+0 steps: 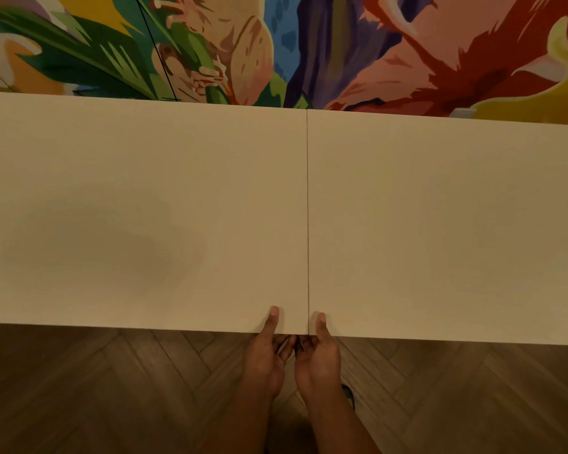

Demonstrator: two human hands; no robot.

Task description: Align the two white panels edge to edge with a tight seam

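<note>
Two white panels lie flat side by side, the left panel (138,208) and the right panel (446,224). They meet along a thin dark seam (307,224) that runs straight from the far edge to the near edge. My left hand (266,352) grips the near edge of the left panel just left of the seam, thumb on top and fingers underneath. Just right of the seam, my right hand (320,352) holds the right panel's near edge the same way. The two hands almost touch below the seam.
A colourful mural wall (276,44) rises directly behind the panels' far edge. A thin black line (158,50) crosses the mural diagonally. Dark herringbone wood floor (112,388) lies below the near edge. A foot or shoe (350,393) shows beside my right forearm.
</note>
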